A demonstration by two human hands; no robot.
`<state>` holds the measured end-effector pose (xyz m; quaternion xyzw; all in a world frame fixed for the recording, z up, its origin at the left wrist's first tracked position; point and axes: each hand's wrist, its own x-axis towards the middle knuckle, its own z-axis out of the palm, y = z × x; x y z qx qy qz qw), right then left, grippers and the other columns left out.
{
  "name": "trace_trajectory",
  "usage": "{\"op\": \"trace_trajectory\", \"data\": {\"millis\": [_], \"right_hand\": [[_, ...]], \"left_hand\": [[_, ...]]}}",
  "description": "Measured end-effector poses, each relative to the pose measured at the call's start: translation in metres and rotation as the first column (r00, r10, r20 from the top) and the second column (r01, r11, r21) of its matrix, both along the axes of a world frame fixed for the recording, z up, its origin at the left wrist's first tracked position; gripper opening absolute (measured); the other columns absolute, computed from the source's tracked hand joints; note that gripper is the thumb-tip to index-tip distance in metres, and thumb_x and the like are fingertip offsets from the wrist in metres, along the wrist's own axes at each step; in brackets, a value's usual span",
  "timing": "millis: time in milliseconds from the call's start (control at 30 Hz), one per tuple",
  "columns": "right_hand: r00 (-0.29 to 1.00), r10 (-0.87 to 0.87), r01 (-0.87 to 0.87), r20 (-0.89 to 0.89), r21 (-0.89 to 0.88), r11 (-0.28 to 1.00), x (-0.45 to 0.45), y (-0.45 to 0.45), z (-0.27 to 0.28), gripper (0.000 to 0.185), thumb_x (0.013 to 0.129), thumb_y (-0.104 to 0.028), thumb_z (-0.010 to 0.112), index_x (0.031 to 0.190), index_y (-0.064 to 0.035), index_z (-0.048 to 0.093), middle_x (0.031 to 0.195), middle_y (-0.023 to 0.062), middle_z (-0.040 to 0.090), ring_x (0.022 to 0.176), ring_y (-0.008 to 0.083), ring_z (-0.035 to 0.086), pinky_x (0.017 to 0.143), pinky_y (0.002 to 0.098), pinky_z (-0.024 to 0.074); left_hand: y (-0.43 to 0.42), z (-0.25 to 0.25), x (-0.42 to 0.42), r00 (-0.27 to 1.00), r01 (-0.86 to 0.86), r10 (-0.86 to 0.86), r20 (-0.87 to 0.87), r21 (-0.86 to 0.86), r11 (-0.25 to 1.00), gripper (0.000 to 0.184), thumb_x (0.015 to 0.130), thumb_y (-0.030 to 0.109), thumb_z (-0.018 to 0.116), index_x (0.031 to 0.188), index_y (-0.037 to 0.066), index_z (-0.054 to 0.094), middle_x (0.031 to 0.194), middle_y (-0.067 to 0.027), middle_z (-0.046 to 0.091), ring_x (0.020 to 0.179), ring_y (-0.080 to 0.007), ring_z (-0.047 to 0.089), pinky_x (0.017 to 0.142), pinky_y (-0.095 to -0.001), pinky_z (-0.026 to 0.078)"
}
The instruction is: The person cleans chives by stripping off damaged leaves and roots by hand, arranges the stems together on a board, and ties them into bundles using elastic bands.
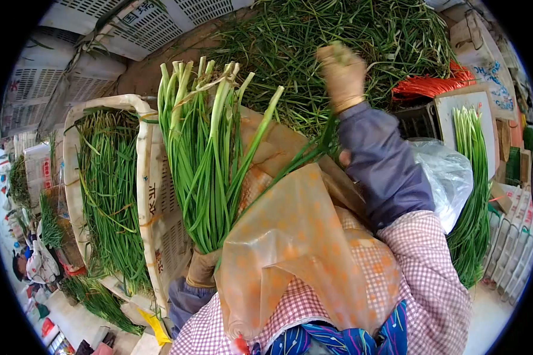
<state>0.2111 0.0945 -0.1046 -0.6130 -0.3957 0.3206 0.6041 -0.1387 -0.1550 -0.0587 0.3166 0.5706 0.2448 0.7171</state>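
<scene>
A thick bundle of green stalks stands upright with its pale ends at the top, left of centre. My left hand, in a tan glove, is wrapped round the leafy lower end of it. Raised near the top centre, my right hand is closed and blurred by motion, in front of a heap of loose leaves. A greenish bit shows at its fingers, too smeared to name. Dark green leaves run from below its wrist down towards the apron.
A white crate of green stalks stands at the left. Red ties, a clear plastic bag and another long green bundle lie at the right. White perforated crates stand at the top left. A person is far left.
</scene>
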Motion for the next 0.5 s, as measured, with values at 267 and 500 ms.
{"op": "trace_trajectory", "data": {"millis": [267, 500], "right_hand": [[0.825, 0.561, -0.564, -0.071, -0.183, 0.806, -0.015, -0.046, 0.053, 0.021, 0.084, -0.023, 0.065, 0.093, -0.0039, 0.068, 0.070, -0.0025, 0.060, 0.052, 0.0053, 0.044, 0.047, 0.0217, 0.0351], [0.367, 0.497, -0.796, -0.786, 0.011, 0.605, -0.045, -0.046, 0.045, 0.020, 0.089, -0.024, 0.060, 0.094, -0.0058, 0.066, 0.060, -0.0029, 0.054, 0.047, 0.0024, 0.040, 0.040, 0.0185, 0.0284]], "left_hand": [[0.020, 0.033, 0.027, 0.936, -0.194, 0.260, 0.238, -0.270, 0.943, 0.047, 0.071, -0.005, 0.066, 0.117, 0.002, 0.057, 0.112, -0.0088, 0.061, 0.095, -0.0194, 0.062, 0.081, -0.0325, 0.052], [0.018, 0.029, 0.015, 0.909, -0.191, 0.338, 0.243, -0.477, 0.858, 0.051, 0.072, -0.009, 0.061, 0.121, 0.001, 0.052, 0.114, -0.0116, 0.060, 0.098, -0.0226, 0.061, 0.082, -0.0353, 0.053]]}}
